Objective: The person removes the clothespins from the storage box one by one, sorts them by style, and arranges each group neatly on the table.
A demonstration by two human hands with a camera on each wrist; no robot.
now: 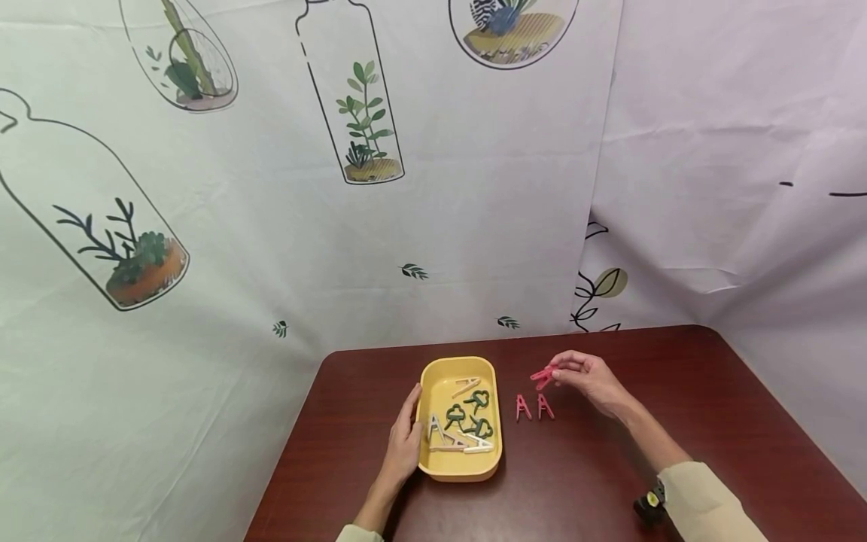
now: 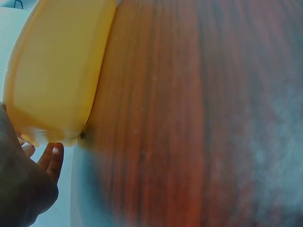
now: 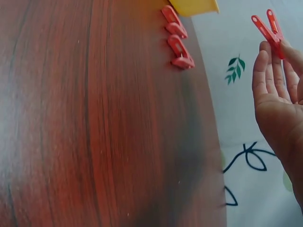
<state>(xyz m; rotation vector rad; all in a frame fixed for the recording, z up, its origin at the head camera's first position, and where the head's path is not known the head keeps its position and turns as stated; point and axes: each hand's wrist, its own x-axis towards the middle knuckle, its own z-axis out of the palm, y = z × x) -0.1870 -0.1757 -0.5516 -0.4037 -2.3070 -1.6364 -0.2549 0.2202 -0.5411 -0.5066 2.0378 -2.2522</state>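
Note:
My right hand pinches a pink clothespin between thumb and fingertips, above the table's far right part. Two more pink clothespins stand side by side on the wood, just below and left of that hand. Along the left long side of a yellow plastic tray rests my left hand, its fingers fairly straight against the outer wall. Inside the tray lie three dark green clips and several pale clothespins. In the left wrist view, fingertips touch the tray's wall.
The tray and clothespins are on a dark reddish-brown wooden table with rounded far corners. Behind it hangs a pale cloth printed with plants in jars. A dark device sits at the right wrist by the cream sleeve.

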